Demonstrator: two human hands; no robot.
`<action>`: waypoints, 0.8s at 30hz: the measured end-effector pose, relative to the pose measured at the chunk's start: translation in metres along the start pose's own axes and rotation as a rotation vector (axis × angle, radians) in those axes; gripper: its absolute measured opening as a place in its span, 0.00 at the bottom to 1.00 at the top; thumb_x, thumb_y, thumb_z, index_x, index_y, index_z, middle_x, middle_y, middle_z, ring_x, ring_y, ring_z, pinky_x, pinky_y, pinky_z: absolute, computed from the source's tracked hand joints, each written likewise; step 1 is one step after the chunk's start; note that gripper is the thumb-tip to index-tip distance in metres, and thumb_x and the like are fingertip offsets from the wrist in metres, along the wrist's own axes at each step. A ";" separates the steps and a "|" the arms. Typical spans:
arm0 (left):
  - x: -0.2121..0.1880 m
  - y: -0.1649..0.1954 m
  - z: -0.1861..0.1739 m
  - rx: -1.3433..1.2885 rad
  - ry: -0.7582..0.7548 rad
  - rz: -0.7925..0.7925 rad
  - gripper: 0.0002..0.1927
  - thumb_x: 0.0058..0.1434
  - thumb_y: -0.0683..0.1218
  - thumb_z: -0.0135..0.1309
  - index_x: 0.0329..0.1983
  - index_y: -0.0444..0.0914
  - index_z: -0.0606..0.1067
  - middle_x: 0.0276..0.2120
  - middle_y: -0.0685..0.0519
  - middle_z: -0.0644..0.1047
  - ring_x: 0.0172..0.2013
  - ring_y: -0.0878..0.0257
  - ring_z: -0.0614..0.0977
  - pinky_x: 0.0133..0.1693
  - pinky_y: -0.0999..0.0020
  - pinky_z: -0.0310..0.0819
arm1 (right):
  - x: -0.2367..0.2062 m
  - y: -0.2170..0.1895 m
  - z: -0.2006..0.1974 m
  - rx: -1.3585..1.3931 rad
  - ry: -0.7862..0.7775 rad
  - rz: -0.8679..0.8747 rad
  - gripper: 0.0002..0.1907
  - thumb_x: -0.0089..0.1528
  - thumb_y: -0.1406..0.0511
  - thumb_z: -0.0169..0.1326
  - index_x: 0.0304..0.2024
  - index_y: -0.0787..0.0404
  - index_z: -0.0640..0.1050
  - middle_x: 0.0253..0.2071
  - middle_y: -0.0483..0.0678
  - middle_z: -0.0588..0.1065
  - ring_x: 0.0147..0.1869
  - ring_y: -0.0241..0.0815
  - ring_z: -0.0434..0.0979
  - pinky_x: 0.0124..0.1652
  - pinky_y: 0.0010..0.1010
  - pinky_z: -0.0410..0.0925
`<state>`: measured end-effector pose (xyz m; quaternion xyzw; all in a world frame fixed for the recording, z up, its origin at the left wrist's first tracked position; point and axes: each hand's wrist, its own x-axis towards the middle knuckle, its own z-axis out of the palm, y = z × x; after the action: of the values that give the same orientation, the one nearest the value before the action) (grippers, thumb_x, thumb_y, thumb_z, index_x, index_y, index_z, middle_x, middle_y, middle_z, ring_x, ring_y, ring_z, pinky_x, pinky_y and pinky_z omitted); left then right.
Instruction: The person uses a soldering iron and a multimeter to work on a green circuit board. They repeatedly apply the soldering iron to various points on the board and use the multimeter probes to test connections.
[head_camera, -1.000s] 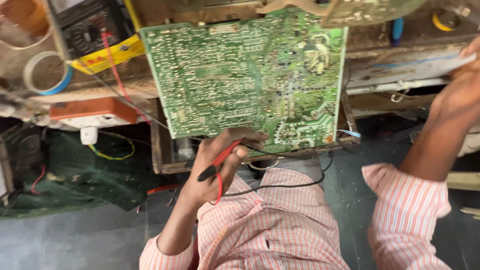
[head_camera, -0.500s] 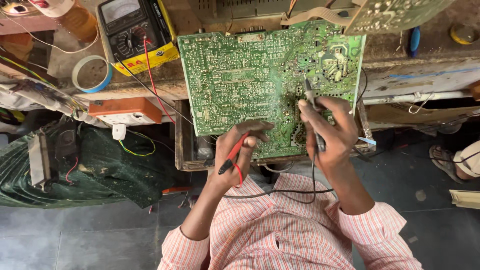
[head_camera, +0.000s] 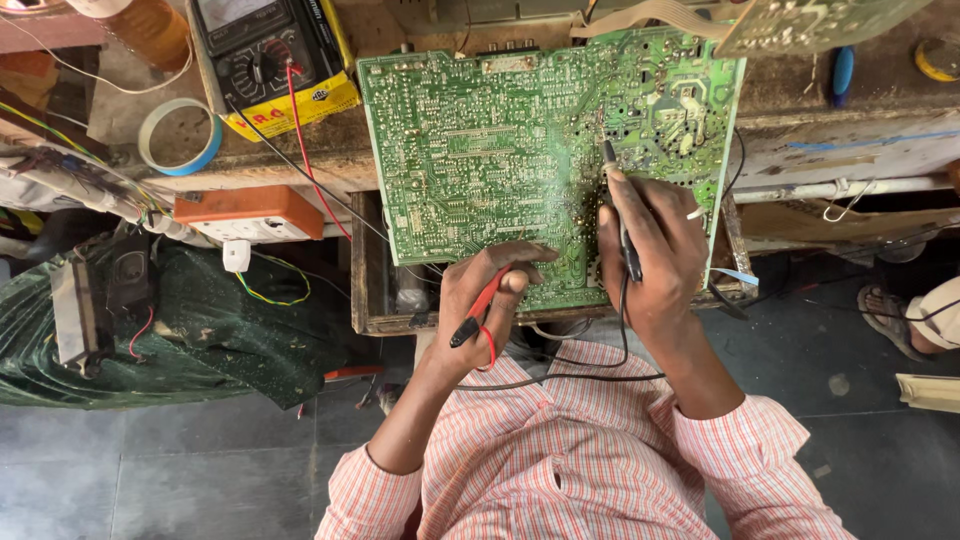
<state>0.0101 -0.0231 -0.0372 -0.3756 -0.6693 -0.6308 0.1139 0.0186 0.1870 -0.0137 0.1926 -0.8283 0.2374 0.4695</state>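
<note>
Fingers (head_camera: 648, 215) of right hand (head_camera: 655, 255) are pinched pen-style round the black probe (head_camera: 622, 215), tip pressed on the solder side of the green circuit board (head_camera: 540, 150), prob. so the point stays steady on one joint. Left hand (head_camera: 490, 300) fingers curl shut on the red probe (head_camera: 478, 312), held back at the board's near edge w/ the tip pointing away from the copper, so it seems parked, not touching a track. Thumb side of the left hand rests on the board edge, which looks like it also braces the board.

Board lies tilted, far edge up on the counter (head_camera: 300, 165), near edge over an open wooden drawer (head_camera: 365, 270), face toward the person for easy reach. Leads run from both probes: black lead (head_camera: 590, 378) loops across the striped shirt, red lead (head_camera: 305, 160) goes far-left to the multimeter (head_camera: 270, 60) in its yellow case, set within eyeshot.

Count: 2 probes, 2 leads, 1 multimeter, 1 main board plus 1 second board (head_camera: 810, 22) at far right. 1 tape roll (head_camera: 180, 135) left of the meter, 1 orange socket box (head_camera: 250, 212) nearer. Someone else's sandalled foot (head_camera: 890, 315) at right on the floor.
</note>
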 end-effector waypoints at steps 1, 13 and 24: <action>0.000 0.000 0.000 0.002 -0.001 -0.006 0.15 0.80 0.51 0.41 0.57 0.36 0.71 0.52 0.48 0.82 0.43 0.61 0.86 0.48 0.66 0.83 | 0.000 0.000 0.000 0.004 -0.010 -0.001 0.20 0.68 0.76 0.59 0.62 0.69 0.76 0.50 0.56 0.79 0.50 0.48 0.79 0.49 0.40 0.70; 0.001 0.003 -0.002 0.039 -0.001 -0.007 0.17 0.80 0.54 0.42 0.55 0.37 0.72 0.50 0.49 0.83 0.41 0.62 0.86 0.46 0.67 0.82 | -0.003 -0.006 -0.005 -0.073 -0.057 -0.003 0.30 0.63 0.80 0.60 0.66 0.58 0.76 0.57 0.51 0.74 0.58 0.51 0.75 0.49 0.40 0.69; 0.001 0.004 -0.002 0.054 -0.001 -0.015 0.20 0.80 0.56 0.41 0.55 0.36 0.73 0.49 0.50 0.83 0.40 0.63 0.86 0.46 0.67 0.82 | -0.005 -0.006 -0.008 -0.071 -0.160 0.014 0.29 0.57 0.75 0.60 0.62 0.60 0.80 0.60 0.53 0.69 0.63 0.57 0.71 0.56 0.47 0.68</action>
<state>0.0114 -0.0249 -0.0334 -0.3677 -0.6890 -0.6132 0.1188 0.0292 0.1870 -0.0132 0.1884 -0.8723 0.1947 0.4069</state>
